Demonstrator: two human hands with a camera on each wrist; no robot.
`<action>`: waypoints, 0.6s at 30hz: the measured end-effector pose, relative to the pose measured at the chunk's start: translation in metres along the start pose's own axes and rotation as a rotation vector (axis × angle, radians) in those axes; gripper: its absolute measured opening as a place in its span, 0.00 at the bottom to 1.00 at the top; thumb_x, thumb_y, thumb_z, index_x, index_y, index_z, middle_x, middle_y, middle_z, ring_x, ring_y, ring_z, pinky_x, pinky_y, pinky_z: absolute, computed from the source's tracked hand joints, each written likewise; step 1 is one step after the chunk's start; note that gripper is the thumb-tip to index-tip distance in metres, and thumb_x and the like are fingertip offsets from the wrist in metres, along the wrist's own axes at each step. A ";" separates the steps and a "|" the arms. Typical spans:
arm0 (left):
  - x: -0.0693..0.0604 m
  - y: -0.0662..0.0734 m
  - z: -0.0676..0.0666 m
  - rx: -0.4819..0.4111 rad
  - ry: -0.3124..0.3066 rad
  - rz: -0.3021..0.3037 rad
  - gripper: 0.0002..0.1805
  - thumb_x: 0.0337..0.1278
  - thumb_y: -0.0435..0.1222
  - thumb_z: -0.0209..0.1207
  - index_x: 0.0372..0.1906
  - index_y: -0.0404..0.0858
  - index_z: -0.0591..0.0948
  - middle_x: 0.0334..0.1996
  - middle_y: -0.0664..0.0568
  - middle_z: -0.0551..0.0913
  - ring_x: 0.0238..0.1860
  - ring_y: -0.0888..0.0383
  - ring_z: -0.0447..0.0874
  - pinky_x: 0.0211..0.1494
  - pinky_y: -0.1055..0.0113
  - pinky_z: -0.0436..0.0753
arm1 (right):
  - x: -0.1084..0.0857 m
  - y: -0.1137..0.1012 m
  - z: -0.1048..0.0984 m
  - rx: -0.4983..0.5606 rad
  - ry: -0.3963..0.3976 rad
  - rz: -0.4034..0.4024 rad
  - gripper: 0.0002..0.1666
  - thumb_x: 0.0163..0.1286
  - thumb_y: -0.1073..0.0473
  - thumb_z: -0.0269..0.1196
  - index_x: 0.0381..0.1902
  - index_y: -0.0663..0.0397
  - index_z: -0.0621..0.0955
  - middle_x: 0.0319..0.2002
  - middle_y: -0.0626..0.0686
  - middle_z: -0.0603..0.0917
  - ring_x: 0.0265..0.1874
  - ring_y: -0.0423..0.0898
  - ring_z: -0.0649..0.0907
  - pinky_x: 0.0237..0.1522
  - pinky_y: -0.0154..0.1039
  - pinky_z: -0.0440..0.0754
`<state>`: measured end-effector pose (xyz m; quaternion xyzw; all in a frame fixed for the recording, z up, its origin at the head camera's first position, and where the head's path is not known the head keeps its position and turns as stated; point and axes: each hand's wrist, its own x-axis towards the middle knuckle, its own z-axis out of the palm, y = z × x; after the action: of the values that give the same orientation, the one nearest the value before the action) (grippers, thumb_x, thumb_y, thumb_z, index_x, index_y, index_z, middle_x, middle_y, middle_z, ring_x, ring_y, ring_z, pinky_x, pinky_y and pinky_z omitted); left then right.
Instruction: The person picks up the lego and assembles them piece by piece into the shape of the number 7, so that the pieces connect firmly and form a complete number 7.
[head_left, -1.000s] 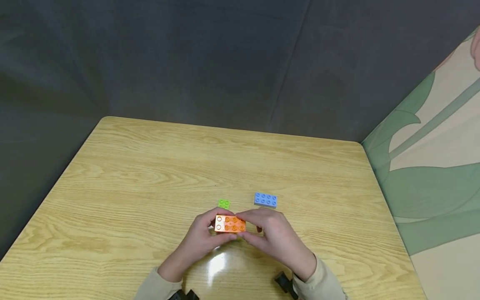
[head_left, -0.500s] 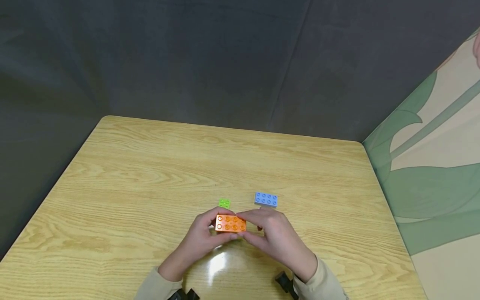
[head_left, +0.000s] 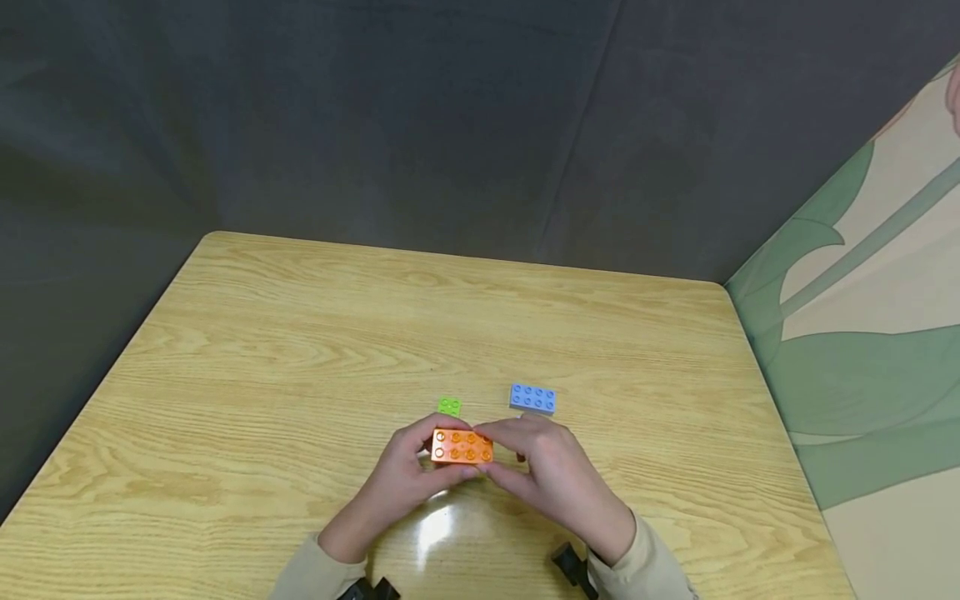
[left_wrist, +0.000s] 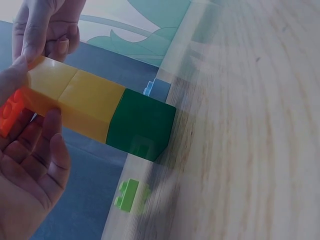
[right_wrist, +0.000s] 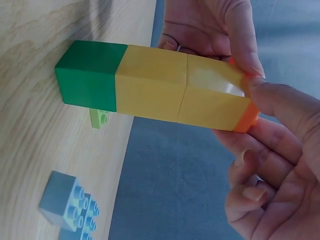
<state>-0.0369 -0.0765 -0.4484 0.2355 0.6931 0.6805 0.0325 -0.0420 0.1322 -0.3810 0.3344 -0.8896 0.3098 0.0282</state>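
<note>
Gripped near top by L hand & R hand: upright stack, i.e. orange brick over 2 yellow blocks over green block, base at/near tbl (can't tell if touching). Lime brick & blue brick on tbl, just beyond hands.

So the table is a light wood-grain top, rounded at the far corners, pretty shiny too: there's a bright glare spot left of the blue brick and closer to the person. That brick lies studs up, two rows of four. Just left of it there's a small lime green brick, partly covered in the head view. Also left of the blue one, but nearer the person, a block tower seems to stand dark green end down.
</note>
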 end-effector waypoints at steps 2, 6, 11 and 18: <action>0.000 0.001 0.000 0.005 0.004 0.013 0.20 0.50 0.31 0.71 0.49 0.41 0.79 0.43 0.50 0.84 0.40 0.57 0.83 0.39 0.63 0.85 | 0.000 0.000 0.000 0.002 0.001 0.003 0.20 0.58 0.56 0.73 0.49 0.49 0.85 0.44 0.43 0.87 0.41 0.38 0.82 0.38 0.36 0.81; 0.001 0.002 0.002 0.014 0.017 0.007 0.20 0.48 0.30 0.72 0.49 0.41 0.80 0.43 0.51 0.84 0.41 0.57 0.83 0.40 0.63 0.84 | -0.001 0.000 0.000 -0.003 0.005 0.010 0.20 0.58 0.56 0.73 0.49 0.48 0.85 0.43 0.43 0.87 0.41 0.38 0.83 0.38 0.36 0.81; 0.001 0.006 0.003 0.042 0.029 0.012 0.21 0.46 0.28 0.72 0.48 0.38 0.80 0.43 0.49 0.85 0.41 0.57 0.83 0.42 0.62 0.84 | -0.001 0.000 0.001 -0.009 0.008 0.016 0.20 0.58 0.55 0.73 0.49 0.47 0.85 0.43 0.42 0.87 0.40 0.38 0.82 0.37 0.35 0.80; 0.004 0.031 0.004 0.074 0.040 0.060 0.19 0.44 0.24 0.71 0.44 0.34 0.80 0.40 0.46 0.85 0.40 0.59 0.83 0.40 0.64 0.84 | -0.001 0.000 0.001 -0.010 0.017 0.013 0.20 0.58 0.55 0.73 0.50 0.47 0.85 0.44 0.42 0.87 0.40 0.38 0.82 0.36 0.34 0.79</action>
<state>-0.0301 -0.0727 -0.4181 0.2437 0.7109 0.6597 -0.0105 -0.0407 0.1323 -0.3824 0.3257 -0.8930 0.3085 0.0352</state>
